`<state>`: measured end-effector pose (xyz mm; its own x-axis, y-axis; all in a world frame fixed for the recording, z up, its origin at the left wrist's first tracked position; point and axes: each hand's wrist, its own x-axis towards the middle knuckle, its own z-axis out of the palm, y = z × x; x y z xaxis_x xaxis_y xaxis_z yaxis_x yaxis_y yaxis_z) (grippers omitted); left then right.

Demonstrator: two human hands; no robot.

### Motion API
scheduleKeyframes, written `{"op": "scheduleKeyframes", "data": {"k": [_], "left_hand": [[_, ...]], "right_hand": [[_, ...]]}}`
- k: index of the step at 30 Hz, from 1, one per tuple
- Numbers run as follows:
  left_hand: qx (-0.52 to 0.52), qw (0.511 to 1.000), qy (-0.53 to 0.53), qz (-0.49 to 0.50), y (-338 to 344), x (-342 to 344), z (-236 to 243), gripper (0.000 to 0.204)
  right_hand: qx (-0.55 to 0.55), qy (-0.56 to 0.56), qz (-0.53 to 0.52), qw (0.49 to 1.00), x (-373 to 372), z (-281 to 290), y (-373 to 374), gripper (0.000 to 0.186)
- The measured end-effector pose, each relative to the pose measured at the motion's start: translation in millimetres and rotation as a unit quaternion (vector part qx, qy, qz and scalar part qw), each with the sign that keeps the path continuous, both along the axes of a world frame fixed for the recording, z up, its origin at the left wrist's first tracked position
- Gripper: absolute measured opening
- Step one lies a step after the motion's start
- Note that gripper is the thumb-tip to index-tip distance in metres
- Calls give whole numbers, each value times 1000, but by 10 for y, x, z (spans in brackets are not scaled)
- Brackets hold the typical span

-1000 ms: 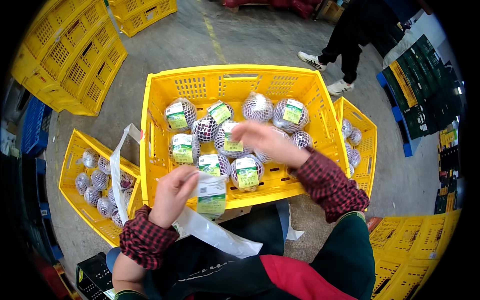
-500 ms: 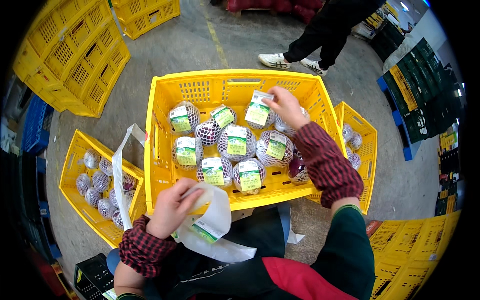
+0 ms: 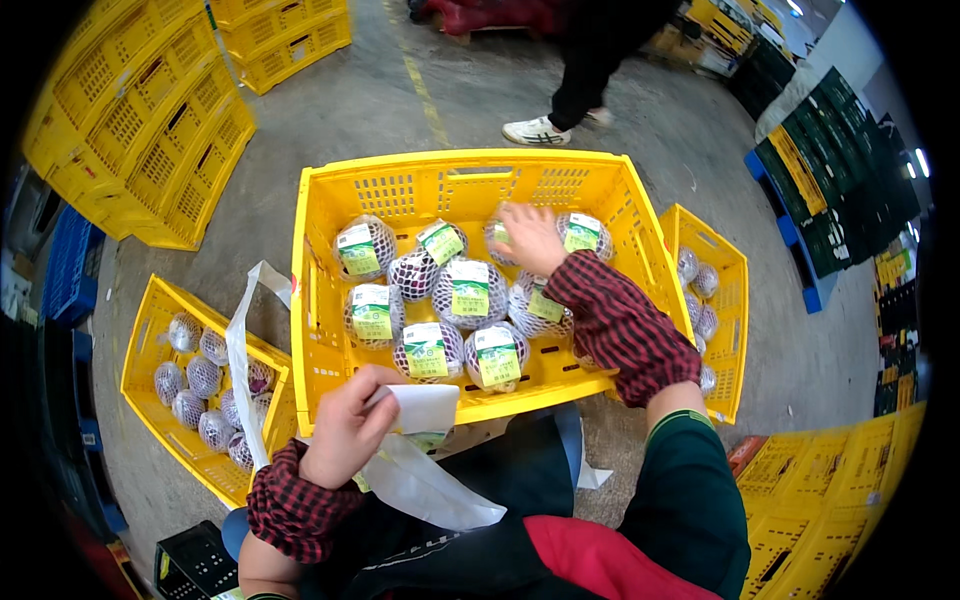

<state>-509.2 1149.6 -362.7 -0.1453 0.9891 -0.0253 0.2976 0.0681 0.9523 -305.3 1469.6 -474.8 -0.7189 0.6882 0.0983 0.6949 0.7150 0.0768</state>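
In front of me stands a yellow crate (image 3: 318, 270) holding several round purple vegetables (image 3: 490, 312) in white netting, most with green-and-white labels on top. My right hand (image 3: 532, 240) lies with fingers stretched out over a netted vegetable (image 3: 494, 238) at the back, pressing on its label, which the hand partly covers. At the crate's near left edge, my left hand (image 3: 350, 415) is closed, thumb against fingers, on a white label backing strip (image 3: 430, 490). The strip curls over and trails across my lap; part of a green label shows beneath its fold.
Smaller-looking yellow crates with netted vegetables stand at the left (image 3: 160, 375) and right (image 3: 727, 330). Stacked yellow crates (image 3: 150, 120) rise at the far left. Dark crates (image 3: 840, 170) stand on a blue pallet at the right. Another person's shoe (image 3: 537, 132) is beyond the crate.
My right hand has gone from pinching a label to lying spread on the vegetable, the label now down on it. The strip in my left hand has shifted. The other person has stepped left.
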Motion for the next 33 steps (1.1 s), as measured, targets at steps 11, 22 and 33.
{"op": "scheduleKeyframes", "data": {"k": [11,22,33], "left_hand": [[235,926,295,4,463,-160,238,16],[145,980,130,-45,274,-22,359,19],[205,946,163,-193,-153,-25,76,30]], "right_hand": [[-723,435,95,528,111,960,-2305,16],[-644,413,9,644,70,684,-2549,38],[-669,475,49,569,-128,705,-2678,29]]}}
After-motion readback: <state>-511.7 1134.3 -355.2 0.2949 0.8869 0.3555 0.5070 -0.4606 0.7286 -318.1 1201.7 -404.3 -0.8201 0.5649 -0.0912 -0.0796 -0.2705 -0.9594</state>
